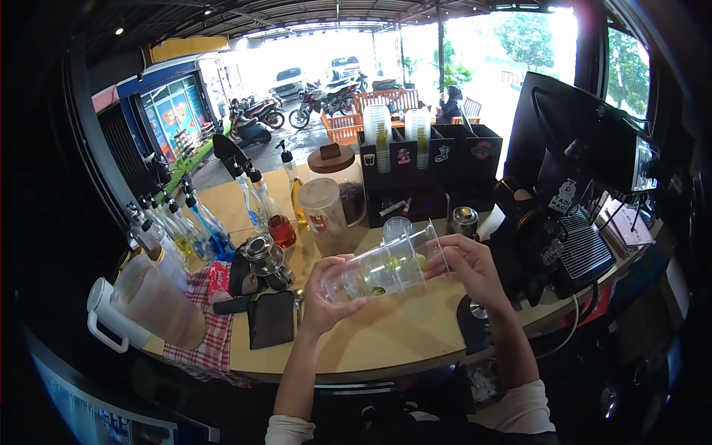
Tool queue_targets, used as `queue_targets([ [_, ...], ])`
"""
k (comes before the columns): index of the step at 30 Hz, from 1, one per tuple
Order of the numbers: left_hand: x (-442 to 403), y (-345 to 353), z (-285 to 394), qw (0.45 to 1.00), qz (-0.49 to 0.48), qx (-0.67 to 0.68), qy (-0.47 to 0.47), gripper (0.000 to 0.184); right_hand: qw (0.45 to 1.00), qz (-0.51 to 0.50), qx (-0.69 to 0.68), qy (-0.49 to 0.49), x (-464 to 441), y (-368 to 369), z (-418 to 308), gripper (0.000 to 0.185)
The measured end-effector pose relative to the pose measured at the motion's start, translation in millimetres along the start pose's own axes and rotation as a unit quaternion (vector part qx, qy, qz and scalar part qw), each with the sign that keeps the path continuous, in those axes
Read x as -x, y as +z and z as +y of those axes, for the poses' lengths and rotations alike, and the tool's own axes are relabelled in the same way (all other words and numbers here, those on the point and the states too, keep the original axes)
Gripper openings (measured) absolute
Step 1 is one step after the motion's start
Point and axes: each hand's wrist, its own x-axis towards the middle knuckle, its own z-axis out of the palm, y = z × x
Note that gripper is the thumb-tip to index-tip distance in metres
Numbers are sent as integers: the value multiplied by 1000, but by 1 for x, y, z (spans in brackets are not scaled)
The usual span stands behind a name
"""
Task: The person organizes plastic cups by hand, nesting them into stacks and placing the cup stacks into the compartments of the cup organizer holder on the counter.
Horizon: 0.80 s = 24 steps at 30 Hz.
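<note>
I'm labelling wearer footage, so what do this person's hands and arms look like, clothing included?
The left hand and right hand are bare, with no gloves, rings or watch visible. The left sleeve and right sleeve are off-white and end well short of the hands; no markings show.

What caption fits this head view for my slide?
Left hand holds tilted, nested clear cups above a tan counter, right hand at the rim end, black organizer behind.

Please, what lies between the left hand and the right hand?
In the head view, clear plastic cups, nested and tilted, lie between the left hand and the right hand.
</note>
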Motion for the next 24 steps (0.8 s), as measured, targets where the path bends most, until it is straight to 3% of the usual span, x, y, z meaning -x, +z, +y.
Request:
queue_targets([
  [7,-5,-2,2,997,-23,-56,41,69,999,-5,38,5,2,10,4,33],
  [12,-4,0,1,1000,-13,-2,23,70,999,-13,34,1,1,2,5,33],
  [19,-4,2,-2,998,-24,-37,42,70,992,1,122,-24,2,7,6,33],
  [24,-4,-2,-1,997,-30,76,-4,68,988,-42,136,-59,1,-7,4,32],
])
